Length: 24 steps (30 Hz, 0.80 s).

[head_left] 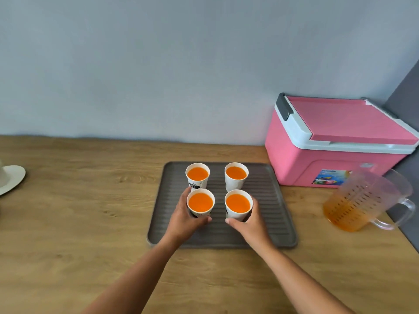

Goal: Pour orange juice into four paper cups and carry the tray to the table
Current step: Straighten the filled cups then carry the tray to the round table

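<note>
Several white paper cups full of orange juice stand on a ribbed grey tray [267, 200] on the wooden counter. The far left cup [197, 175] and the far right cup [236, 176] stand free. My left hand [184, 217] is wrapped around the near left cup [200, 203]. My right hand [249, 222] grips the near right cup [238, 205]. Both near cups stay upright on the tray. A clear plastic jug [360, 200] with a little juice left in it stands to the right of the tray.
A pink cooler box [335, 141] with a closed lid sits at the back right against the wall. A white rimmed object [10, 177] shows at the left edge. A dark panel [405, 168] borders the counter on the right.
</note>
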Each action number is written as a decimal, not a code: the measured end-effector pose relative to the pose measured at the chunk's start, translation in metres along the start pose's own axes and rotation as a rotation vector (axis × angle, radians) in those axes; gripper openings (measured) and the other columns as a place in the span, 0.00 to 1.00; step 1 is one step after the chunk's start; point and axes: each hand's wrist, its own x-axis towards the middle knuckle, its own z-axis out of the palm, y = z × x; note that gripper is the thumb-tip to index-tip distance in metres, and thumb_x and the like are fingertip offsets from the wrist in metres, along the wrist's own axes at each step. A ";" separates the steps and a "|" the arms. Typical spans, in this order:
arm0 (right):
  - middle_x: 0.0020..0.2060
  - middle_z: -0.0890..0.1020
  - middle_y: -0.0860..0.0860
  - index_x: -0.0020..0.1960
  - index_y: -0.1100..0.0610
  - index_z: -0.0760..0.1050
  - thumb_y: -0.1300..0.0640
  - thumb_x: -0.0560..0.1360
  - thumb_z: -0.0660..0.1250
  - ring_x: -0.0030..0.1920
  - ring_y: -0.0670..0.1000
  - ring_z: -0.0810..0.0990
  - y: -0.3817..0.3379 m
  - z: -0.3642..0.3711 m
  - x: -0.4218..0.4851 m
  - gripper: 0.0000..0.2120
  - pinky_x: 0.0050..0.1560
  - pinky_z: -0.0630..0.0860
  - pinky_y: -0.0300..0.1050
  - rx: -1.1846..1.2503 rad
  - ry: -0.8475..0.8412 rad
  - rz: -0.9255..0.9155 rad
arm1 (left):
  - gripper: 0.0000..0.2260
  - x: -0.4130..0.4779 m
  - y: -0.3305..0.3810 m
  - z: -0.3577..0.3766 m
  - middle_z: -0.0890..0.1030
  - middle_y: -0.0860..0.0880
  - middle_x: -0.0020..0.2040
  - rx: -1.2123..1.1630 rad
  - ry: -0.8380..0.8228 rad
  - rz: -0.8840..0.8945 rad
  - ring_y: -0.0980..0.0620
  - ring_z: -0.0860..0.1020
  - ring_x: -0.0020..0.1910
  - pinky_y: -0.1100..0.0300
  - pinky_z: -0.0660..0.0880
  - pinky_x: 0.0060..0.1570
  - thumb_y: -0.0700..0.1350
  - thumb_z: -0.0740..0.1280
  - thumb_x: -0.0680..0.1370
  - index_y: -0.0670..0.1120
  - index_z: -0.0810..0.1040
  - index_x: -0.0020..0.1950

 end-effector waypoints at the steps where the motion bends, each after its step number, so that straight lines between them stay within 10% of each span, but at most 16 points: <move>1: 0.58 0.78 0.43 0.68 0.47 0.65 0.56 0.64 0.82 0.57 0.42 0.77 -0.001 -0.002 0.001 0.39 0.58 0.76 0.43 0.001 0.011 0.010 | 0.43 0.000 0.001 0.003 0.75 0.58 0.63 -0.004 -0.003 0.004 0.59 0.75 0.61 0.57 0.75 0.59 0.50 0.80 0.63 0.59 0.61 0.72; 24: 0.57 0.78 0.44 0.65 0.45 0.65 0.54 0.66 0.81 0.58 0.45 0.78 -0.002 0.005 0.010 0.34 0.50 0.73 0.35 -0.047 0.032 0.042 | 0.31 0.004 0.000 0.003 0.77 0.64 0.55 -0.036 0.026 0.013 0.65 0.76 0.54 0.69 0.74 0.49 0.49 0.80 0.66 0.64 0.67 0.60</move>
